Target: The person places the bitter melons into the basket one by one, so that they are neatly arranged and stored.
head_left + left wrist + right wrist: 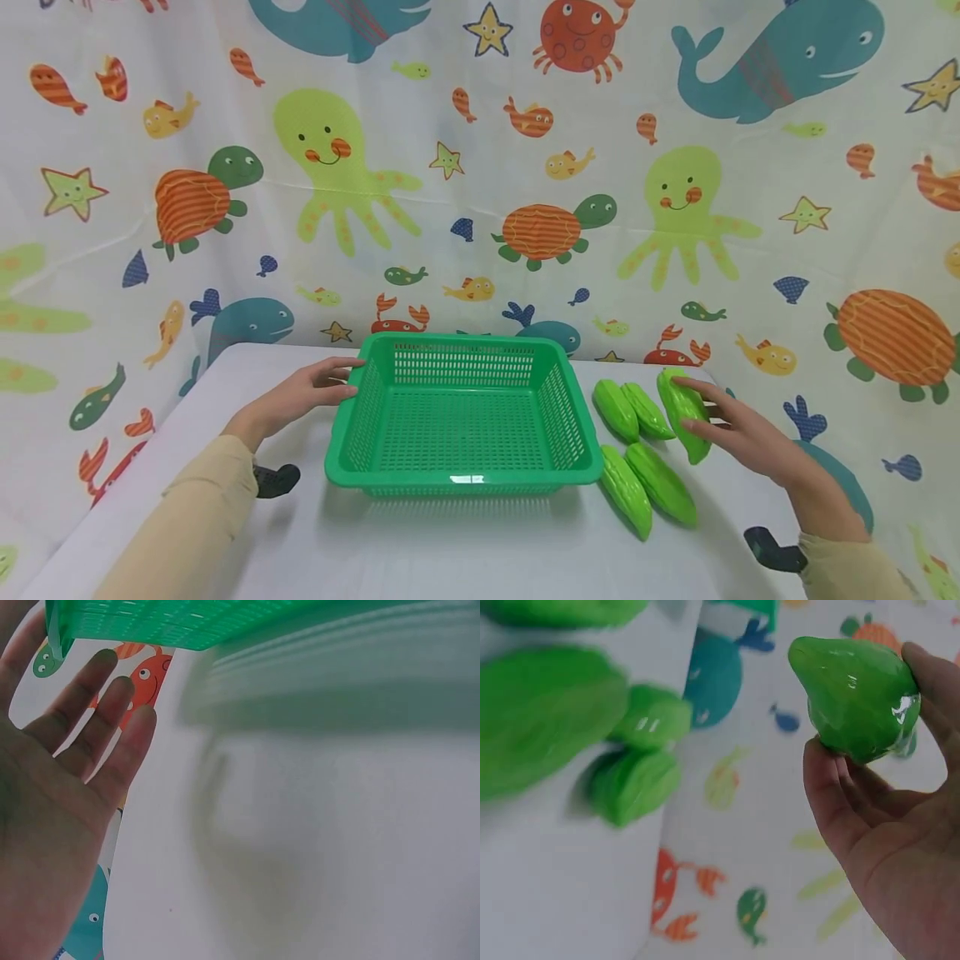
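A glossy, lumpy green bitter melon [686, 417] is held up off the table by my right hand [742, 429], its thumb and fingers pinching it from the side. The right wrist view shows this bitter melon [859, 697] end-on between the fingertips. Several more bitter melons [660, 483] lie on the table between it and the green plastic basket [465, 479]. My left hand [300, 398] is at the basket's left rim, fingertips touching it. In the left wrist view three fingers of the left hand [60, 772] stretch out loosely; the thumb and index are partly cut off.
The basket, with slotted walls and nothing inside, stands upright mid-table. The white table [450, 554] reaches to a fabric backdrop [480, 167] printed with sea animals. Dark wrist camera mounts [277, 481] stick out from both sleeves.
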The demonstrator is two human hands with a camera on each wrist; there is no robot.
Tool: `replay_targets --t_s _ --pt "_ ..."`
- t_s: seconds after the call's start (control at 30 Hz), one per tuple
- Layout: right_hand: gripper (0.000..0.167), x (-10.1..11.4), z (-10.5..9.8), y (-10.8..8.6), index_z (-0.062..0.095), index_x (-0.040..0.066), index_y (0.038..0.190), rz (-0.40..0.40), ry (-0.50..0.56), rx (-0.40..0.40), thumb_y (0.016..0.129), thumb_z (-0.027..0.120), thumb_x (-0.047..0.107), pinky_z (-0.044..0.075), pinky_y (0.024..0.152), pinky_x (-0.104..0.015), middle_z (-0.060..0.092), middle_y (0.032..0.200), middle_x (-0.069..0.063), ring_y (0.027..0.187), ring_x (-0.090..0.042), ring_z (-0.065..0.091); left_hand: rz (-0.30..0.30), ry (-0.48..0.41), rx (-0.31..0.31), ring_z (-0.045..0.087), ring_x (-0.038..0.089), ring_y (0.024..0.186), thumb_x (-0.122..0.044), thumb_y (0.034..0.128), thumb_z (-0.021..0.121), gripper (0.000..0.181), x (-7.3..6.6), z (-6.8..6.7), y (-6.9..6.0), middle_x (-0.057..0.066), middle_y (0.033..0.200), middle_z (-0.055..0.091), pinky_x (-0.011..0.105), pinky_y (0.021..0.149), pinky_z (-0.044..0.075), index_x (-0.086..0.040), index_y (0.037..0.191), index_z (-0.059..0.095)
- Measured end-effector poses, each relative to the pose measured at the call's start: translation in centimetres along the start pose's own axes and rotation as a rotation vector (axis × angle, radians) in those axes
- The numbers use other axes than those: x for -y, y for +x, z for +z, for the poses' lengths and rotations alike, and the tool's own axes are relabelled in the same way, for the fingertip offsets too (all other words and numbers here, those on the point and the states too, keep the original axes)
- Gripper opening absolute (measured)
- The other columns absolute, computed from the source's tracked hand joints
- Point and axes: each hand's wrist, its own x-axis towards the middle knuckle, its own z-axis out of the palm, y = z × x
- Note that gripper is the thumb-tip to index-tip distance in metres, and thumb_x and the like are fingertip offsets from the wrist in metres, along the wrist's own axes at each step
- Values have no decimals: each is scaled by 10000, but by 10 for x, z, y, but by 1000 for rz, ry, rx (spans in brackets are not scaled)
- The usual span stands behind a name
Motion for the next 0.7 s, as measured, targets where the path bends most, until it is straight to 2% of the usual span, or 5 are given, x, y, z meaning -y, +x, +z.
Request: replay_targets --t_s 0.27,0.37,0.5,0.7 --pt "543 71 18 62 375 269 1498 -119 151 96 996 582 266 524 886 -339 432 1456 -44 1162 -294 535 -3 -15 7 378 422 1344 -454 947 599 672 -1 1 -1 207 1464 401 698 1014 332 -210 1516 337" --pt "542 96 30 84 381 293 1490 -117 231 146 990 589 304 507 947 -404 411 1473 -33 1204 -301 538 1 -33 16 372 419 1348 -447 948 600 666 -1 2 0 204 1470 397 678 1024 343 -216 1515 337" --pt "551 120 48 110 381 294 1482 -77 305 199 979 597 354 486 983 -474 447 1430 -94 1209 -315 560 6 -46 22 361 421 1356 -444 950 598 664 -1 3 1 207 1482 386 653 1031 361 -217 1515 334" --pt "542 135 73 136 405 313 1452 -10 338 214 961 620 385 539 906 -417 485 1325 -155 1146 -298 561 4 -41 18 360 430 1354 -448 954 586 663 0 2 -1 218 1483 382 663 1028 358 -217 1518 324"
